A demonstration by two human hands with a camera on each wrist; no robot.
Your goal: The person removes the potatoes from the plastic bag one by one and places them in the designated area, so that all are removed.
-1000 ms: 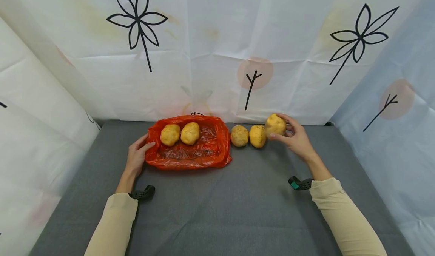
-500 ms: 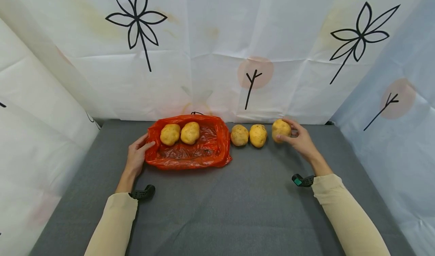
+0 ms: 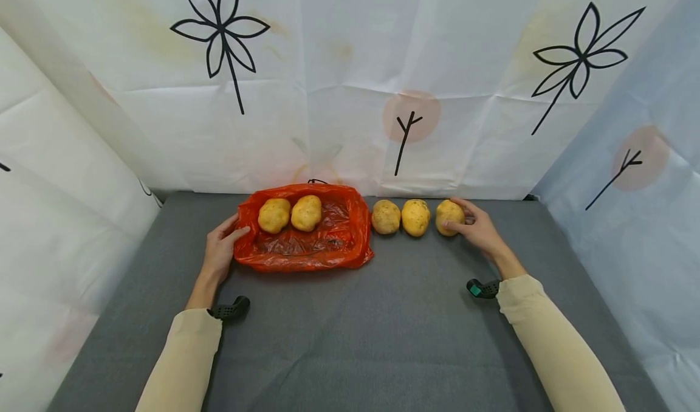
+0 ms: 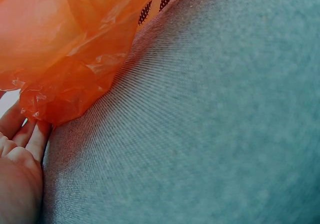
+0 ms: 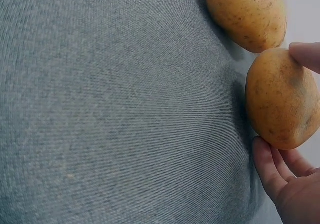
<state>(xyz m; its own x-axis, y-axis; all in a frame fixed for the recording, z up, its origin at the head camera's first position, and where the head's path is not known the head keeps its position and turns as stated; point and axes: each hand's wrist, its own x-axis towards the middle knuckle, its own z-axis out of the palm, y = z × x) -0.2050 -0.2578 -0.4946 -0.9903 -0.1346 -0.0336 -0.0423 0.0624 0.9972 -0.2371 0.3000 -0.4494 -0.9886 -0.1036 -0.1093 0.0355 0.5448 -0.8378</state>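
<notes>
A red plastic bag lies spread open at the back of the table, two potatoes side by side in its left part. At the bag's left end my left hand grips its edge, thumb on the rim; in the left wrist view the fingers reach under the thin orange-red film. To the right of the bag, two more potatoes rest in a row. My right hand holds a third potato at the row's right end, thumb on one side and fingers on the other.
Grey cloth covers the table. A white printed curtain rises right behind the bag and the potatoes, with more fabric at both sides. A dark cord shows behind the bag.
My right hand has lowered its potato to the table at the right end of the row, first shifting right, then slightly back left. The left hand and the bag have stayed put.
</notes>
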